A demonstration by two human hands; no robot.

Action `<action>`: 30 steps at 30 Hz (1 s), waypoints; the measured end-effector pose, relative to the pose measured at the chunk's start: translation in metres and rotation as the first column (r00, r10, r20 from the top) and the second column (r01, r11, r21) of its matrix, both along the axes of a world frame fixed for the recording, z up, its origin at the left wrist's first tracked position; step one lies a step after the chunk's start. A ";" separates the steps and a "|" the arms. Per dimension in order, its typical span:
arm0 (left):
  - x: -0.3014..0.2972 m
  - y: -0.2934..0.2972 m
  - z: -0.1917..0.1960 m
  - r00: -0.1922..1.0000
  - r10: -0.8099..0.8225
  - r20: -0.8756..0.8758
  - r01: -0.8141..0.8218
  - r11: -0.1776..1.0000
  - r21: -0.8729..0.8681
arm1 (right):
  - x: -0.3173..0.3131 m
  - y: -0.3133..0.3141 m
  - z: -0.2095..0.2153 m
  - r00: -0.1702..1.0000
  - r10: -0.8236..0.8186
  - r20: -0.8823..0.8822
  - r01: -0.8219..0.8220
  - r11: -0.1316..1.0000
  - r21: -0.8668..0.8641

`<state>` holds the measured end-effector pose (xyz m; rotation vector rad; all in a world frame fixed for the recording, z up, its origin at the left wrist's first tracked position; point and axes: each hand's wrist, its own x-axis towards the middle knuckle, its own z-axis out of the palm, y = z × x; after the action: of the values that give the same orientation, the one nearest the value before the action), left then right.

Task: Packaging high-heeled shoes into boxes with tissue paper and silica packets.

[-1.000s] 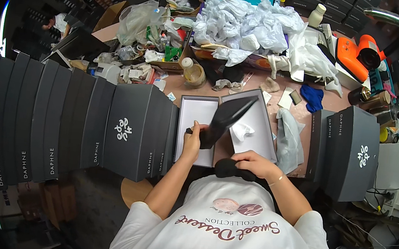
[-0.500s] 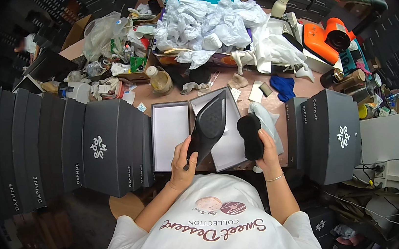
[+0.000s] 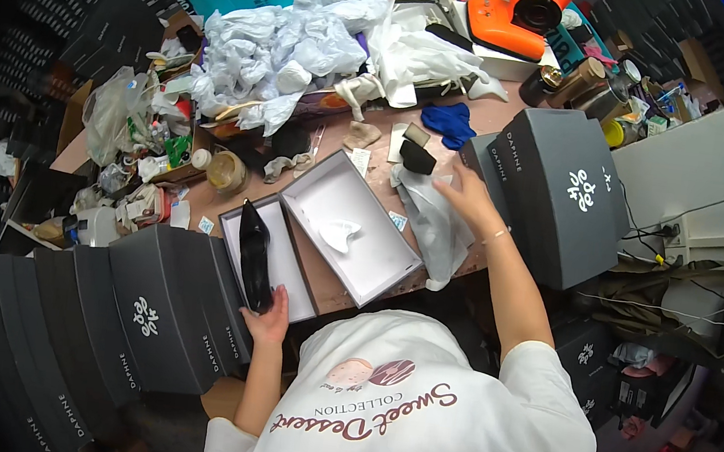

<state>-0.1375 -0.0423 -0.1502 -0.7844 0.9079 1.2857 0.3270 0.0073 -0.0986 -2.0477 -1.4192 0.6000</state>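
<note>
A black high-heeled shoe (image 3: pixel 256 250) lies along the left grey box half (image 3: pixel 287 258), its toe pointing away from me. My left hand (image 3: pixel 270 315) is closed around its heel end. My right hand (image 3: pixel 472 196) is open, fingers stretched, over the right side of a crumpled whitish bag (image 3: pixel 433 230). Just left of those fingertips, a fuzzy black pad (image 3: pixel 417 158) rests at the bag's far end. Between the two hands sits another grey box half (image 3: pixel 367 258) with a white lining and a crumpled white piece of paper (image 3: pixel 336 234) inside.
Rows of dark shoe boxes (image 3: pixel 165 311) stand left, with more grey boxes (image 3: pixel 553 194) at right. White crumpled paper (image 3: pixel 284 47) heaps at the back. A blue cloth (image 3: pixel 448 124), a jar (image 3: pixel 227 173) and an orange device (image 3: pixel 505 28) lie beyond the work area.
My left hand has lowered the shoe into the left box half. The right hand has moved away and let go of the black pad. The view has shifted to the right.
</note>
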 end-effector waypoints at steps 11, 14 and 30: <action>0.119 0.002 0.063 0.099 -0.453 -0.886 0.993 0.105 0.057 | -0.051 -0.079 0.012 0.742 -0.086 -0.664 0.015 0.994 -0.112; 0.167 0.028 0.073 0.293 -0.329 -0.898 0.952 0.186 0.243 | -0.086 -0.074 0.059 0.722 0.032 -0.692 -0.157 0.981 -0.118; 0.110 0.078 0.054 0.626 -0.281 -0.727 0.766 0.396 0.506 | -0.120 -0.026 0.139 0.855 0.386 -0.346 -0.369 0.922 0.117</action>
<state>-0.0275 0.0356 -0.0965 0.6525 0.7874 1.1045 0.2068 -0.0183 0.0403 -1.5191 -1.5920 1.0402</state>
